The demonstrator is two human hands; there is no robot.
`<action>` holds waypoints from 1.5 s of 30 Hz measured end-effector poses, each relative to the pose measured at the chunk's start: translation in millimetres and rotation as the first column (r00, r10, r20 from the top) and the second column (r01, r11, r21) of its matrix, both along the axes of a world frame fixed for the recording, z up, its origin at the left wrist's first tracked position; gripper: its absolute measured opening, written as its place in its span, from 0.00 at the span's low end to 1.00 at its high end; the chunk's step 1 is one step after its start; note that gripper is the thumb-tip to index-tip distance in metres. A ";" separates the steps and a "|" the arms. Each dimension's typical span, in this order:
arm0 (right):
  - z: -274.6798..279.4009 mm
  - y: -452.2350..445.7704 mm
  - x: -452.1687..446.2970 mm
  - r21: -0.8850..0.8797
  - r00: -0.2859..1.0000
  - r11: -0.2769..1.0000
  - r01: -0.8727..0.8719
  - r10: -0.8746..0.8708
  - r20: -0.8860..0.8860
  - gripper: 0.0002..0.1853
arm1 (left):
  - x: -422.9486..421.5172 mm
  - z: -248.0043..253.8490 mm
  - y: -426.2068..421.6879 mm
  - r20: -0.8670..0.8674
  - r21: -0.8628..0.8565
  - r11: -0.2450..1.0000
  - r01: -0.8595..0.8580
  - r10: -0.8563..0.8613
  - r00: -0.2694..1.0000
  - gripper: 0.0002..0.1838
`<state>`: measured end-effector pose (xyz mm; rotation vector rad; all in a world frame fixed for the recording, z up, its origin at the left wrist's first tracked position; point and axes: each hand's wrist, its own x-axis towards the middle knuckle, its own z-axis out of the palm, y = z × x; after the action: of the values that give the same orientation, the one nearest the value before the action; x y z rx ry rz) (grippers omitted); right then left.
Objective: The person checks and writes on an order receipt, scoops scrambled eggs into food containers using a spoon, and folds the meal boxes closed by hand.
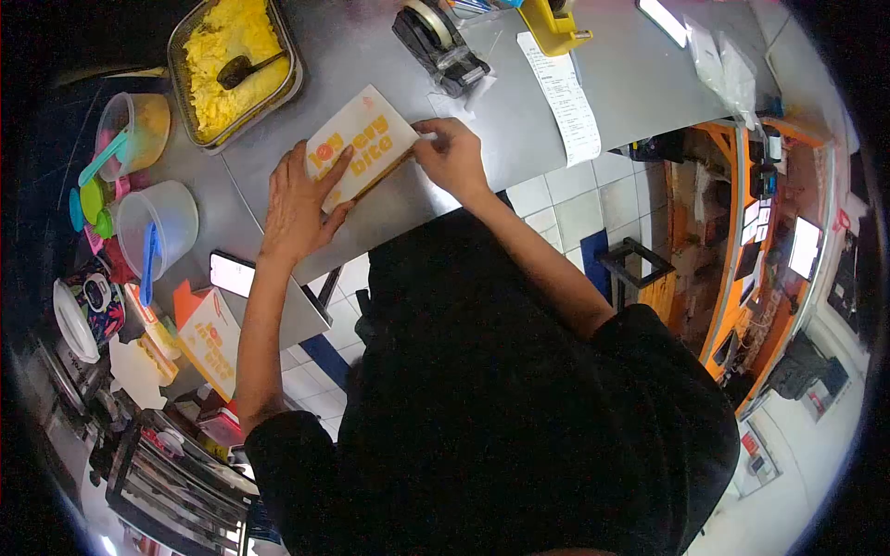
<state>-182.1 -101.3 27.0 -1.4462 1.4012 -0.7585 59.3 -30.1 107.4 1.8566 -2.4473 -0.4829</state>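
A white cardboard food box (366, 139) with yellow and orange lettering sits closed on the metal counter, tilted to my view. My left hand (298, 199) grips its left end, fingers lying over the lid and thumb along the front side. At the right corner, my right hand (451, 159) pinches the edge of the box with thumb and curled forefinger. What is inside the box is hidden. Just behind it stands a metal tray of yellow scrambled egg (222, 42) with a black spoon (243, 70) resting in it.
Two plastic tubs, one (171, 222) with a blue spoon, stand left beside a phone (232, 273). Another printed box (209, 338) lies lower left. A black tape dispenser (440, 46), yellow dispenser (553, 28) and paper receipt (567, 107) are at the back of the counter.
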 end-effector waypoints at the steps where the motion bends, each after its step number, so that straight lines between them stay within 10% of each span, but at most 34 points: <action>1: 1.6 -3.3 0.0 0.037 0.998 0.999 0.008 -0.011 0.060 0.16 | 0.2 -0.6 -0.5 0.003 0.006 1.000 0.004 -0.004 1.000 0.41; 12: -6.3 -0.8 -10.7 -0.021 0.991 0.991 -0.133 0.133 0.001 0.14 | -24.5 -20.1 -8.2 -0.038 -0.121 0.992 -0.022 0.017 0.999 0.37; 15: 40.8 -27.1 -42.1 0.020 0.980 0.999 -0.036 0.032 0.196 0.11 | -36.1 -23.9 -13.7 0.057 -0.132 0.991 -0.036 0.044 0.997 0.37; 19: 51.2 -137.8 -145.2 -0.440 0.912 0.839 0.320 -0.399 -0.098 0.17 | -33.5 -25.5 -10.8 0.045 -0.135 0.990 -0.038 0.044 0.998 0.36; 23: 76.6 -202.6 -184.1 0.288 0.958 0.933 0.217 -0.260 0.120 0.21 | -35.2 -23.4 -11.0 0.046 -0.114 0.992 -0.048 0.054 0.997 0.35; 27: 67.5 -230.5 -196.9 0.423 0.995 0.906 -0.014 -0.030 0.099 0.23 | -35.3 -22.5 -11.5 0.039 -0.104 0.993 -0.055 0.059 0.997 0.36; 36: 46.5 -182.3 -203.1 0.356 0.771 0.913 0.201 -0.371 0.517 0.15 | -35.1 -25.6 -10.4 0.037 -0.114 0.991 -0.072 0.077 0.996 0.37; 45: 5.2 -187.3 -206.0 0.074 0.950 0.957 0.281 -0.288 0.120 0.10 | -51.1 -29.4 -9.8 0.026 -0.183 0.974 -0.136 0.143 0.989 0.38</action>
<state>-388.1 -288.6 32.3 -1.1422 1.5351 -0.9697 8.3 -39.9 78.0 1.9601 -2.2751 -0.2111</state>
